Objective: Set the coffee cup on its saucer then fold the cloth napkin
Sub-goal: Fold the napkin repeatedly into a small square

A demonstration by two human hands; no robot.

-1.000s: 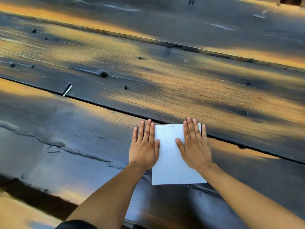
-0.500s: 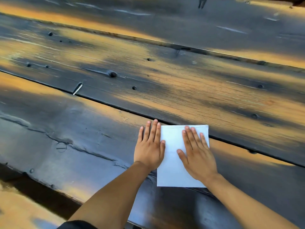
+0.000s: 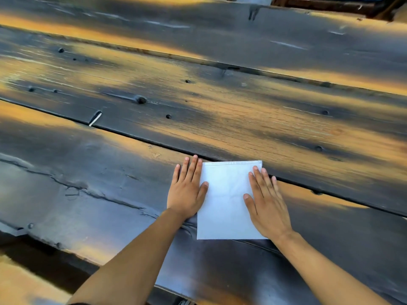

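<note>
A white cloth napkin lies folded into a neat rectangle on the dark plank table, near its front edge. My left hand lies flat with straight fingers along the napkin's left edge, mostly on the wood, its thumb touching the cloth. My right hand presses flat on the napkin's right side, fingers straight and together. No coffee cup or saucer appears in this view.
The table is made of wide, dark, worn planks with gaps between them and several knot holes. Its front edge runs along the lower left. Some dark furniture shows beyond the far edge, top right.
My two hands have slid apart over the napkin, the left toward its left edge and the right toward its right edge. The view has shifted slightly.
</note>
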